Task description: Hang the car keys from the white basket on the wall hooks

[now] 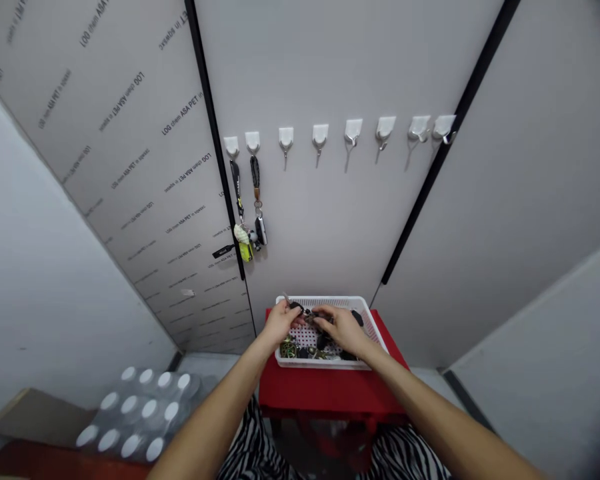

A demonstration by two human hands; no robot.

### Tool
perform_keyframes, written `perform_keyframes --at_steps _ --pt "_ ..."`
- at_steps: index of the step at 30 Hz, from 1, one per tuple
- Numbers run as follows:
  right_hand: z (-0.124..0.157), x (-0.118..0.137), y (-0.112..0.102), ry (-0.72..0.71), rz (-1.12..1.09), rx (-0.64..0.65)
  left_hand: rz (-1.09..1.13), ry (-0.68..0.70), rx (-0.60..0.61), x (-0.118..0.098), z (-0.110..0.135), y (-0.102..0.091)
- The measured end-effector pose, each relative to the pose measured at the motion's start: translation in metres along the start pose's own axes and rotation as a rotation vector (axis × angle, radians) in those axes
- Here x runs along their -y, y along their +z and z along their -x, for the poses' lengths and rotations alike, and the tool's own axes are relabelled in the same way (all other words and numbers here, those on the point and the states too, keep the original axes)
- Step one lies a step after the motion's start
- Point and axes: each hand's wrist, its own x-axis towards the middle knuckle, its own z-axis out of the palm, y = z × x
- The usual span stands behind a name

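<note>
Both my hands reach into a white plastic basket [367, 312] that sits on a small red table [330, 390]. My left hand [281, 321] and my right hand [343, 328] pinch a dark keychain [309, 312] between them above the basket. Several more keychains and key fobs [300, 349] lie in the basket. On the wall above runs a row of white hooks [320, 135]. The two hooks at the left end each carry a hanging keychain [257, 200]; the other hooks are bare.
A shrink-wrapped pack of bottles with white caps [140, 417] stands on the floor at the left. A black vertical strip [215, 140] divides the wall panels left of the hooks. My knees in zebra-striped fabric [253, 453] are under the table.
</note>
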Motion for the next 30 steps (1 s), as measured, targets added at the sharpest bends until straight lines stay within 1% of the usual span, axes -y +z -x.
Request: perform_keyframes --at_steps 2,5,6,7,9,11,15,19,21,24,27,30 --pt "-0.002 -0.003 -0.006 0.015 -0.002 -0.018 -0.015 0.018 -0.038 0.002 -0.001 0.0" --pt "-0.003 -0.01 -0.02 0.054 0.043 -0.091 -0.047 0.034 -0.079 0.005 -0.005 0.001" --pt "-0.003 -0.013 -0.024 0.064 0.063 -0.09 -0.056 0.037 -0.082 0.006 -0.007 0.001" --pt "-0.001 -0.016 -0.027 0.063 0.089 -0.066 -0.068 0.038 -0.083 0.007 -0.008 0.001" --pt "0.002 -0.021 -0.031 0.022 0.156 0.02 -0.12 0.042 -0.08 0.01 -0.011 0.002" --pt "0.007 -0.025 -0.032 -0.023 0.238 0.096 -0.213 0.065 -0.069 0.012 -0.012 0.001" --pt "0.013 -0.025 -0.026 -0.069 0.403 0.145 -0.466 0.149 -0.062 0.016 -0.013 0.001" --pt "0.012 -0.023 -0.02 -0.081 0.496 0.198 -0.741 0.158 -0.076 0.015 -0.01 0.001" --pt "0.01 -0.023 -0.02 -0.072 0.466 0.202 -0.834 0.187 -0.068 0.013 -0.009 0.001" --pt "0.009 -0.027 -0.022 -0.066 0.34 0.177 -0.944 0.214 -0.046 0.011 -0.006 0.0" --pt "0.009 -0.032 -0.026 -0.029 0.22 0.141 -1.037 0.24 -0.027 0.009 -0.002 0.002" --pt "0.009 -0.035 -0.028 0.034 0.138 0.118 -1.09 0.362 -0.043 0.008 0.002 0.01"
